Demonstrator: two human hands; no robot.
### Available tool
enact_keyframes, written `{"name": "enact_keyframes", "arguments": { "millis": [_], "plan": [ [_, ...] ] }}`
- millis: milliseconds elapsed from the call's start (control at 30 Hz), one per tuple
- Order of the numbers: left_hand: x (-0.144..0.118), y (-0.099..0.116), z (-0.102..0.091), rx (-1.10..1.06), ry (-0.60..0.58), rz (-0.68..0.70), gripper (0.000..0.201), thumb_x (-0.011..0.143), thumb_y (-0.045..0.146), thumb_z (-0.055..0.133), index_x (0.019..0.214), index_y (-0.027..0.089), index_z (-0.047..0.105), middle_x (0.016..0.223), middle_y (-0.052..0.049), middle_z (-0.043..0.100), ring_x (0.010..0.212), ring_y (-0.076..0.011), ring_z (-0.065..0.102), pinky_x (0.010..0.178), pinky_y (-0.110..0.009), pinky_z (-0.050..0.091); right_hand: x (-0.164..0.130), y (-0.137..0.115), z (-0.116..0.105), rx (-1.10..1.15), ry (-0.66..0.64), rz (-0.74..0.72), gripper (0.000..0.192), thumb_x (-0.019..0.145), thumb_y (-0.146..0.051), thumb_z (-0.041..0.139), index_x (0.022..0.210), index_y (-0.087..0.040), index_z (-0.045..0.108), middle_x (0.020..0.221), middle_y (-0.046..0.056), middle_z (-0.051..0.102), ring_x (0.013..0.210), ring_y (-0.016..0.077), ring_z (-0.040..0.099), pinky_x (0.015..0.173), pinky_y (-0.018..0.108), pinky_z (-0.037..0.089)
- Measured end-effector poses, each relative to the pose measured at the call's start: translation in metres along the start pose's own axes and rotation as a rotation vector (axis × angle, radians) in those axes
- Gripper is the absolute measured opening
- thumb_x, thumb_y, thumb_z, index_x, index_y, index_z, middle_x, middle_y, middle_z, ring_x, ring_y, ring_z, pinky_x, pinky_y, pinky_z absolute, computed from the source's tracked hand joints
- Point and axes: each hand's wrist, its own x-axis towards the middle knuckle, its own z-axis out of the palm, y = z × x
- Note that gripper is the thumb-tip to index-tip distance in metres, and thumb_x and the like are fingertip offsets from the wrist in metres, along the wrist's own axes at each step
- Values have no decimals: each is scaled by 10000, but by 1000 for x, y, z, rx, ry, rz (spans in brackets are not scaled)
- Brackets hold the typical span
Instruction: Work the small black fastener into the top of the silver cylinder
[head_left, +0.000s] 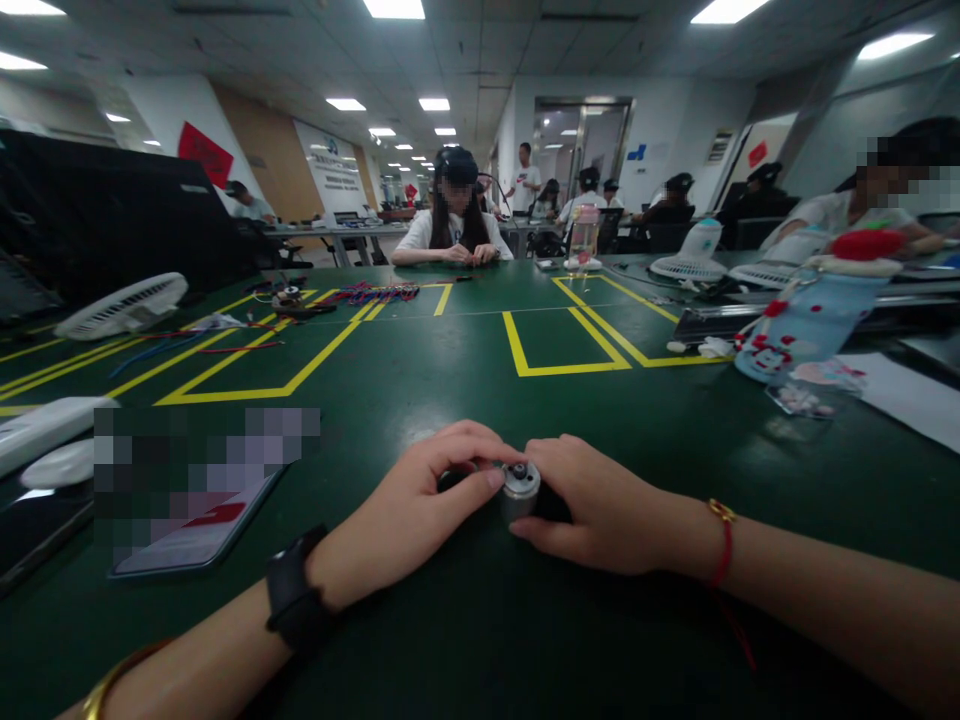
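A small silver metal cylinder with a dark shaft and holes in its end face, which looks like a small electric motor, is between my hands above the green table. My right hand grips its body, thumb at the front and fingers behind. From the left, my left hand has its thumb and index fingertip pressed to the motor's side and top rim. Dark shapes show under both palms, but I cannot make out what they are. Part of the motor is hidden behind my fingers.
Left of my arm lies a phone, near a white mouse-like object. Farther back are wires and a white fan. A blue bottle stands at right. Across the green table sits a person.
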Motion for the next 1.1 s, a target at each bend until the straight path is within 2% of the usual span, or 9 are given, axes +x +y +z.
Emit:
{"name": "enact_keyframes", "arguments": {
  "millis": [233, 367, 500, 667, 1100],
  "plan": [
    [3, -6, -5, 38, 65, -36, 196, 927, 219, 516, 987, 224, 703, 1041, -29, 660, 993, -191, 602, 902, -331, 445, 0, -1, -1, 15, -4, 2, 249, 820, -374, 643, 924, -170, 545, 889, 48, 596, 738, 178, 479, 671, 316, 358],
    [5, -15, -10, 25, 117, -189, 200, 907, 255, 532, 1011, 227, 700, 994, -19, 689, 949, -196, 617, 872, -336, 438, 0, 0, -1, 23, 5, -20, 246, 824, -361, 642, 945, -172, 542, 918, 52, 605, 763, 183, 489, 692, 320, 365],
    [8, -25, -14, -99, 184, -300, 217, 868, 278, 572, 1020, 197, 705, 904, -27, 688, 817, -171, 612, 779, -306, 458, 0, -1, -1, 23, 7, -21, 238, 827, -367, 639, 929, -176, 541, 914, 48, 603, 764, 182, 490, 691, 318, 367],
    [10, -30, -14, -256, 264, -322, 224, 853, 266, 585, 1017, 169, 703, 877, -39, 680, 758, -147, 600, 730, -283, 467, 0, -2, -1, 13, 9, -8, 238, 824, -374, 641, 917, -177, 545, 894, 46, 599, 749, 180, 485, 681, 314, 362],
    [10, -28, -12, -283, 263, -334, 223, 846, 215, 579, 1034, 172, 692, 843, -12, 650, 763, -133, 587, 749, -274, 461, 1, -2, -1, 17, 6, -8, 219, 822, -357, 639, 900, -179, 539, 885, 41, 594, 742, 175, 476, 673, 309, 350]
  ]
}}
